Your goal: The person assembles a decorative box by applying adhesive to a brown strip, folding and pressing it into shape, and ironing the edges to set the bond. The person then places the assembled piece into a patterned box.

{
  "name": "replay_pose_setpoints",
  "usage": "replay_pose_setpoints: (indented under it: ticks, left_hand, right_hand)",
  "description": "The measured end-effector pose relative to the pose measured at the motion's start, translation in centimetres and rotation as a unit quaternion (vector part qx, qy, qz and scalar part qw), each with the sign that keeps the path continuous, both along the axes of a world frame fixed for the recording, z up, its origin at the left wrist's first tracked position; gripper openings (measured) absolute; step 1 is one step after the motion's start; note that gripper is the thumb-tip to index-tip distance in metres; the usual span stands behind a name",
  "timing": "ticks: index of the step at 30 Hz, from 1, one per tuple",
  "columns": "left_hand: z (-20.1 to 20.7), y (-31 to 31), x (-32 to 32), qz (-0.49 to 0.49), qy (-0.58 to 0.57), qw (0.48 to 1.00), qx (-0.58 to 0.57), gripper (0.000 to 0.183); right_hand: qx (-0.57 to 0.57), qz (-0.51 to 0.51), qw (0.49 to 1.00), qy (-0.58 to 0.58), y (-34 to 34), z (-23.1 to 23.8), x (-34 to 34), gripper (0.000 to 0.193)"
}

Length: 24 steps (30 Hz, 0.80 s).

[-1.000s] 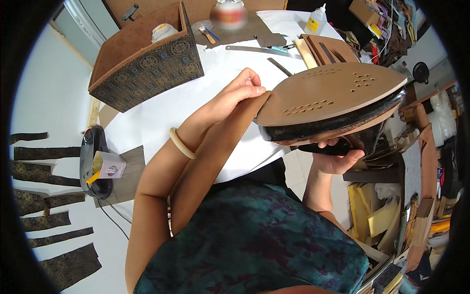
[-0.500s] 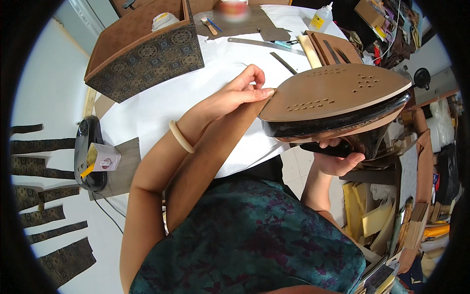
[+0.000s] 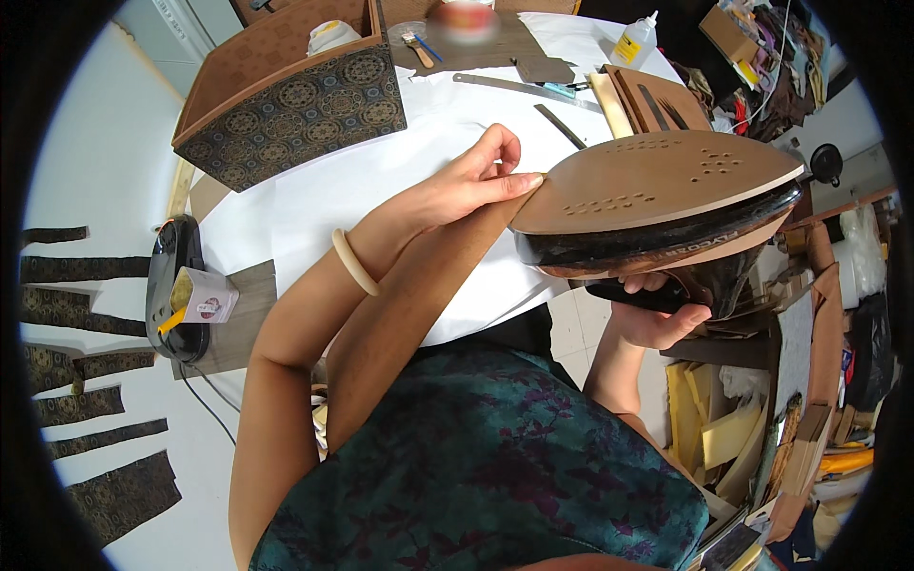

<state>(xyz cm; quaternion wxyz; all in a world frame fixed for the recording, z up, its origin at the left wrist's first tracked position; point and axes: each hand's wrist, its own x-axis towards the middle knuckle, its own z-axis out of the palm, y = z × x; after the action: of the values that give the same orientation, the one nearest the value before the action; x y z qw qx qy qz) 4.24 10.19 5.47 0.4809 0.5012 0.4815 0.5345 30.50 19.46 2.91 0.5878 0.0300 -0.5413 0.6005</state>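
My right hand (image 3: 662, 319) is wrapped round the black handle of a clothes iron (image 3: 657, 233), held up with its brown, holed soleplate facing upward. A long brown strip of leather or cloth (image 3: 409, 333) runs from the iron's left end down toward my body, partly hidden behind my left forearm. My left hand (image 3: 490, 176) pinches the strip's upper end between thumb and fingers, right at the left edge of the soleplate. The strip touches or overlaps that edge; I cannot tell which.
A patterned open box (image 3: 305, 114) stands at the back left on the white-covered table. A metal ruler (image 3: 514, 88), a brush (image 3: 419, 52) and a glue bottle (image 3: 635, 40) lie or stand behind. At left are a black appliance with a tin (image 3: 205, 297) on it and several patterned strips (image 3: 86, 270).
The whole view has shifted slightly. Both hands keep their grips, with the iron and the strip held almost as before.
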Motion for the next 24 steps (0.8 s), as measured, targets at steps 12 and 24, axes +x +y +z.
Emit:
replay_pose_setpoints:
  ticks: [12,24]
  left_hand:
    - [-0.1,-0.6,-0.4,0.027,-0.032,0.999,0.021,0.025]
    - [1.7,-1.6,0.0,0.045,-0.005,0.998,0.046,0.027]
  right_hand:
    - [-0.033,0.022,0.997,0.067,-0.2,0.3,-1.1,0.072]
    - [0.009,0.012,0.999,0.039,-0.4,1.0,-1.6,0.069]
